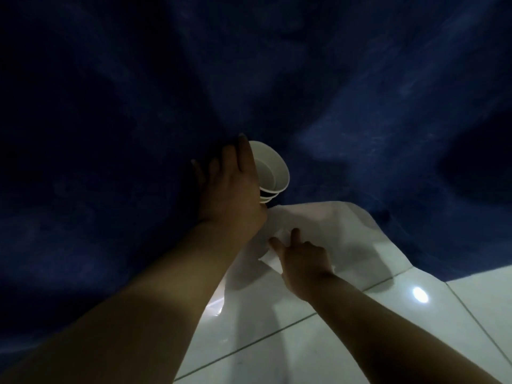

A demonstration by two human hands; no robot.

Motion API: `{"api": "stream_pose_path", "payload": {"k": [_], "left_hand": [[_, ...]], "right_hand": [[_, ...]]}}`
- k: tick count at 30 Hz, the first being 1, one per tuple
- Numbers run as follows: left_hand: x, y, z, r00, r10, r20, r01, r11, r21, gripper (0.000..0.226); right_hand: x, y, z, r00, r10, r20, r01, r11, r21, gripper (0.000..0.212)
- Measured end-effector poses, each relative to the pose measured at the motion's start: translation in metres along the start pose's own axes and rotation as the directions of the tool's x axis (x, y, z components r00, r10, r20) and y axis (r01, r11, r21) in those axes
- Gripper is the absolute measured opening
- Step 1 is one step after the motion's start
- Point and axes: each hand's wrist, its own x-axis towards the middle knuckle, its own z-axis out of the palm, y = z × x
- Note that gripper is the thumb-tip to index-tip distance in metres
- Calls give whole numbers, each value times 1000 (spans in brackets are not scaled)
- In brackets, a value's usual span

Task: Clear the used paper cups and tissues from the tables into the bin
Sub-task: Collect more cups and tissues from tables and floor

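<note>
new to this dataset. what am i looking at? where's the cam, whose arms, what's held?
There is no robot here. A person wears one wide-angle camera on the head, looking forward and down, so the two bare arms coming in from the bottom are the wearer's own. This is the only view, and it is dark.

The left hand grips a nested stack of white paper cups. The right hand pinches a crumpled white tissue.

Behind them, a dark blue cloth fills most of the picture. Glossy pale tiles show at lower right. No bin can be made out.
</note>
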Motion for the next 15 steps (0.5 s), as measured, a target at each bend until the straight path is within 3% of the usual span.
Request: {"api": "stream_pose_path", "payload": {"k": [5, 10, 15], "left_hand": [[-15, 21, -3, 999, 42, 26, -42, 999, 12, 113], [-31, 56, -4, 990, 123, 72, -119, 992, -47, 114], [-47, 105, -5, 961, 257, 101, -247, 963, -105, 107]], "right_hand": [[-49, 33, 3, 994, -7, -105, 16, 996, 88, 51], [-109, 79, 3, 992, 14, -127, 8, 985, 171, 53], [-176, 124, 0, 985, 130, -115, -102, 970, 220, 56]]}}
